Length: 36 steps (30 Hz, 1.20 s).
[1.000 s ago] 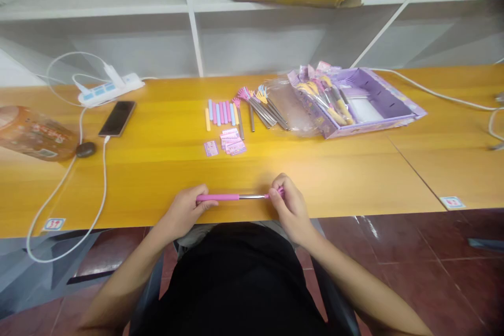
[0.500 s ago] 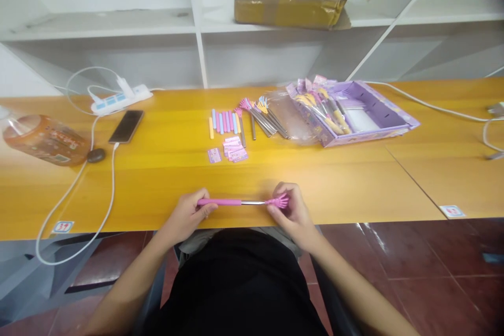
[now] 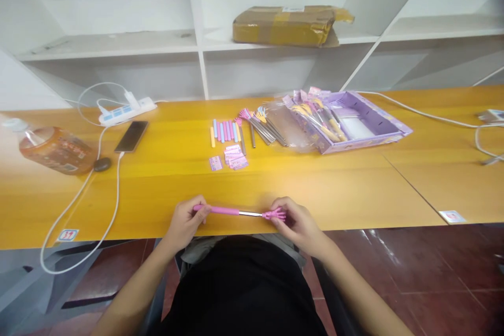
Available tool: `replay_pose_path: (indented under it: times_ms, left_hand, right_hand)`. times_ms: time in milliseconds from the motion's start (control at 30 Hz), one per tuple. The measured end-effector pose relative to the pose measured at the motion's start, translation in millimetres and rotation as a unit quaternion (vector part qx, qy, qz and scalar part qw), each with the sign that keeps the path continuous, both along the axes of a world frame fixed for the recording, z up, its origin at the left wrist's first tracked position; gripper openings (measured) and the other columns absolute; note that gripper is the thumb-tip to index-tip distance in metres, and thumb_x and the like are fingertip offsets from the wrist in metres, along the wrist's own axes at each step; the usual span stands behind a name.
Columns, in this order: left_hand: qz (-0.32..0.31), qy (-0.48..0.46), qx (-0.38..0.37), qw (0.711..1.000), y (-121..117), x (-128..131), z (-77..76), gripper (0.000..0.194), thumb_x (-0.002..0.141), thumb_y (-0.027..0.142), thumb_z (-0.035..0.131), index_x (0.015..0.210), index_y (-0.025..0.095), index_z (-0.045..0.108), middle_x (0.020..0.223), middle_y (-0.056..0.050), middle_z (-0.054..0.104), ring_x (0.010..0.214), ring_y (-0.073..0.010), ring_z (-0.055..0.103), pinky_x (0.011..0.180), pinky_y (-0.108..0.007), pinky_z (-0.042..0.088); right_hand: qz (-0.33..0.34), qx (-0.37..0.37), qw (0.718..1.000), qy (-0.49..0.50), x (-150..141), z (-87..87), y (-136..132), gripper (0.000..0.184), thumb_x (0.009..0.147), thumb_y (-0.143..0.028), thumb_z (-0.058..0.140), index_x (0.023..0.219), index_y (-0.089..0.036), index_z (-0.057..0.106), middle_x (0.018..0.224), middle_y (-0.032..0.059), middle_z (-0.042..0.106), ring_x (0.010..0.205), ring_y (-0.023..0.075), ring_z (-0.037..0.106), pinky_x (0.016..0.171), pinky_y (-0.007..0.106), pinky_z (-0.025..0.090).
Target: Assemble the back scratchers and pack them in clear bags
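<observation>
A pink back scratcher point(image 3: 226, 210) with a short metal rod and a hand-shaped head lies level between my hands above the table's front edge. My left hand point(image 3: 185, 222) pinches the end of its pink handle. At the other end, my right hand point(image 3: 297, 222) is closed on the pink claw head. Beyond them are several coloured handle sleeves point(image 3: 226, 131) in a row, small pink cards point(image 3: 235, 157), and a bunch of metal rods with claw heads point(image 3: 263, 127).
A purple box point(image 3: 370, 143) holds packaged scratchers, with clear plastic beside it. On the left are a drink bottle point(image 3: 57, 149), a phone point(image 3: 131, 136), a power strip point(image 3: 128, 111) and a looping white cable point(image 3: 117, 197). A taped carton point(image 3: 283, 26) sits on the shelf behind.
My left hand has shifted slightly outward toward the handle's end. Both hands still hold the back scratcher. The whole view has tilted up a little.
</observation>
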<state>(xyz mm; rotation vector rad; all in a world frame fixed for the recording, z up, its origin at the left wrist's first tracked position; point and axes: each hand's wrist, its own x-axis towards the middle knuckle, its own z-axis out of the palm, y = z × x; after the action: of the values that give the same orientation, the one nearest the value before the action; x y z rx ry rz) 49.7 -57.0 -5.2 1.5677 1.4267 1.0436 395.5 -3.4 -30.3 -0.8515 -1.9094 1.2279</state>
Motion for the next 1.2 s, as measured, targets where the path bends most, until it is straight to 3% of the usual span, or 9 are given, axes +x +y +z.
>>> replay_pose_path:
  times_ms: [133,367,567,700,867,933,1033,1133,1200]
  left_hand:
    - [0.01,-0.009,0.0,1.0,0.2,-1.2,-2.8,0.05,0.109,0.055,0.057,0.072,0.021,0.057,0.063,0.003,0.057,0.058,-0.0133,0.048,0.061,-0.027,0.037]
    - [0.028,-0.004,-0.016,0.999,0.6,-1.1,-4.9,0.041,0.108,0.056,0.06,0.084,0.023,0.057,0.063,0.004,0.06,0.057,-0.0135,0.05,0.06,-0.026,0.04]
    - [0.055,-0.012,-0.037,0.998,1.8,4.3,-3.4,0.035,0.106,0.058,0.061,0.098,0.023,0.059,0.064,0.006,0.06,0.057,-0.0136,0.054,0.059,-0.025,0.042]
    - [0.079,-0.017,-0.065,0.995,6.4,5.4,-0.9,0.037,0.107,0.06,0.058,0.1,0.024,0.061,0.064,0.006,0.059,0.056,-0.0142,0.055,0.058,-0.025,0.043]
    - [0.013,0.09,-0.012,0.996,8.5,3.3,3.6,0.029,0.108,0.051,0.062,0.105,0.023,0.071,0.084,0.0,0.069,0.073,-0.0167,0.063,0.067,-0.027,0.047]
    - [-0.036,0.191,0.05,0.98,5.8,5.8,6.8,0.026,0.11,0.046,0.063,0.107,0.023,0.075,0.095,-0.004,0.072,0.084,-0.0192,0.065,0.076,-0.03,0.047]
    - [-0.098,0.365,0.152,0.913,-2.5,16.0,13.6,0.026,0.112,0.042,0.062,0.106,0.022,0.077,0.096,-0.006,0.073,0.094,-0.0244,0.064,0.087,-0.038,0.044]
    - [-0.11,0.49,0.209,0.839,-12.4,30.3,22.1,0.024,0.114,0.032,0.058,0.102,0.019,0.074,0.092,-0.008,0.073,0.095,-0.0267,0.062,0.089,-0.042,0.04]
    - [-0.104,0.534,0.217,0.811,-16.5,38.4,27.0,0.023,0.115,0.023,0.052,0.104,0.018,0.072,0.092,-0.008,0.071,0.09,-0.0263,0.061,0.083,-0.04,0.04]
  right_hand:
    - [0.022,0.066,0.996,-0.049,-1.0,6.7,2.2,0.025,0.103,-0.037,0.079,0.121,-0.028,0.065,0.107,0.0065,0.076,0.091,0.0224,0.074,0.079,0.034,0.06]
    - [0.019,0.157,0.985,-0.068,-6.3,10.4,3.4,0.004,0.111,-0.027,0.065,0.113,-0.026,0.069,0.097,0.0054,0.067,0.083,0.0198,0.066,0.073,0.032,0.054]
    - [-0.022,0.165,0.985,-0.051,-7.8,2.5,1.6,0.022,0.108,-0.029,0.071,0.127,-0.027,0.062,0.101,0.0055,0.06,0.081,0.02,0.061,0.066,0.032,0.053]
    - [-0.002,0.173,0.983,-0.062,-8.8,5.1,2.1,0.008,0.11,-0.028,0.068,0.116,-0.026,0.064,0.106,0.0077,0.062,0.089,0.0216,0.064,0.075,0.035,0.058]
    - [-0.006,0.181,0.981,-0.065,-9.8,6.5,3.3,0.01,0.111,-0.03,0.066,0.119,-0.027,0.071,0.107,0.0091,0.065,0.092,0.0227,0.068,0.074,0.036,0.06]
    - [-0.013,0.206,0.977,-0.054,-9.9,3.2,3.1,0.011,0.111,-0.027,0.065,0.12,-0.028,0.073,0.105,0.0088,0.068,0.092,0.0232,0.069,0.074,0.037,0.061]
    - [-0.021,0.275,0.958,-0.073,-10.0,-0.7,1.7,0.015,0.11,-0.024,0.068,0.12,-0.03,0.076,0.102,0.0079,0.074,0.094,0.0259,0.069,0.081,0.043,0.059]
    - [-0.031,0.347,0.928,-0.129,-10.2,3.7,-1.4,0.015,0.109,-0.022,0.069,0.119,-0.029,0.077,0.098,0.0071,0.075,0.096,0.0271,0.067,0.084,0.045,0.054]
    - [-0.036,0.368,0.915,-0.163,-10.3,12.4,-4.0,0.013,0.11,-0.023,0.067,0.116,-0.029,0.077,0.093,0.0065,0.074,0.092,0.026,0.065,0.082,0.043,0.051]
